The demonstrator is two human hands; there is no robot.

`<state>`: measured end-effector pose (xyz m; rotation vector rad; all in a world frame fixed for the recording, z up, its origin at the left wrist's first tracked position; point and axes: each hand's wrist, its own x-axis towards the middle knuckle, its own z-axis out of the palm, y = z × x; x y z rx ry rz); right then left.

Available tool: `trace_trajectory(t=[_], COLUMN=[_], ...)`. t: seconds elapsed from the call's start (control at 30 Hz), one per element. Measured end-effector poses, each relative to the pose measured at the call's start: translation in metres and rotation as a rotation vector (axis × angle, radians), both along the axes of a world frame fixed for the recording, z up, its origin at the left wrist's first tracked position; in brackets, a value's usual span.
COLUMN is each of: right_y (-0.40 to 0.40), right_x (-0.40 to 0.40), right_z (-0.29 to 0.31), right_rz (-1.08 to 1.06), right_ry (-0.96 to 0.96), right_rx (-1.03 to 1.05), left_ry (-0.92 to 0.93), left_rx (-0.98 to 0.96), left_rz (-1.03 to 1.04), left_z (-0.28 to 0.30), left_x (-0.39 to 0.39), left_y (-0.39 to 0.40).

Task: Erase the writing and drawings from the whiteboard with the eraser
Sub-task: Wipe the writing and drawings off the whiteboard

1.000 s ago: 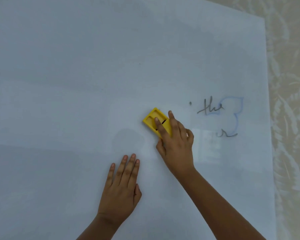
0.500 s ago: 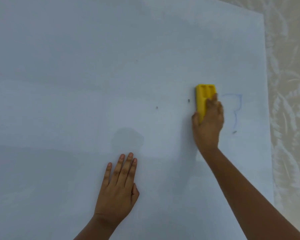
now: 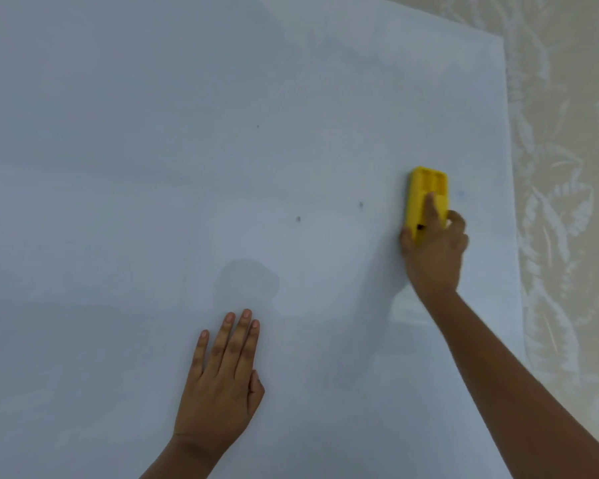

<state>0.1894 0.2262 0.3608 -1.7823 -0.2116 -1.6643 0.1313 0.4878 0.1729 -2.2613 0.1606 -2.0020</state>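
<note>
A large whiteboard (image 3: 153, 133) fills nearly the whole head view. My right hand (image 3: 433, 250) grips a yellow eraser (image 3: 426, 191) and presses it flat on the board near its right edge, long side upright. A faint blue smudge (image 3: 460, 194) lies just right of the eraser. Two small dark specks, one (image 3: 361, 204) and another (image 3: 298, 219), sit left of it, and a third tiny speck (image 3: 258, 126) is higher up. My left hand (image 3: 222, 382) rests flat on the board at the lower middle, fingers together, holding nothing.
Beyond the board's right edge (image 3: 509, 167) lies a beige surface with a pale leaf pattern (image 3: 564, 202). A dim shadow (image 3: 246, 281) falls on the board above my left hand.
My right hand swept the eraser from the middle to the right over the word and the blue outline, which are now gone except a faint smudge. My left hand stayed put.
</note>
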Motion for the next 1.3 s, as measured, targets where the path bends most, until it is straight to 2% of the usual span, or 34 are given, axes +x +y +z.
trace_trajectory(t=[0.07,0.13,0.27,0.33,0.4,0.5,0.57,0.63,0.73,0.77,0.83,0.93,1.0,1.07,1.13,1.2,1.3], right_y=[0.005,-0.015,-0.064,-0.061,-0.037,0.007,0.005,-0.022,-0.06,-0.064,-0.05,-0.024,-0.029,-0.048,-0.06,-0.055,-0.016], right_x=[0.0,0.006,0.02,0.017,0.006,-0.007,-0.006,0.005,0.02,0.02,0.014,0.005,0.006,0.011,0.013,0.014,0.001], right_z=[-0.017,-0.023,-0.004,0.007,0.007,-0.02,-0.038,-0.04,-0.018,-0.011,-0.006,-0.02,-0.032,-0.034,-0.027,-0.016,-0.013], right_rz=[-0.013,-0.075,-0.025,0.018,0.002,0.001,0.006,0.005,0.115,0.114,0.069,-0.001,-0.084,-0.105,-0.045,-0.002,-0.016], right_ry=[-0.057,-0.047,0.21,0.271,0.236,0.062,0.012,0.013,0.115,0.139,0.148,0.058,0.056,0.135,0.239,0.279,0.207], right_rx=[-0.169,-0.158,0.279,0.347,0.236,-0.143,-0.308,-0.225,0.29,0.385,0.327,-0.019,-0.129,-0.028,0.161,0.251,0.08], left_ry=[-0.01,-0.013,-0.02,-0.021,-0.021,-0.021,-0.024,-0.017,-0.02,-0.015,-0.009,-0.006,-0.015,-0.014,-0.008,-0.005,-0.004], left_rx=[0.001,0.005,0.003,0.006,0.01,0.005,0.001,-0.001,0.006,0.007,0.002,-0.008,-0.007,-0.007,-0.008,-0.011,-0.011], left_rz=[0.002,0.024,0.049,0.045,0.035,0.01,0.016,0.019,0.04,0.041,0.039,0.036,0.046,0.051,0.053,0.053,0.035], left_z=[-0.001,-0.002,-0.003,-0.003,-0.003,-0.002,-0.001,-0.003,-0.004,-0.005,-0.005,-0.004,-0.005,-0.005,-0.005,-0.005,-0.004], left_x=[0.001,0.002,0.005,0.004,0.003,0.001,0.002,0.003,0.006,0.006,0.006,0.006,0.006,0.005,0.004,0.004,0.004], left_y=[0.0,0.001,0.001,0.0,0.0,-0.001,-0.001,-0.001,0.001,0.001,0.003,0.002,0.001,0.001,0.001,0.001,0.0])
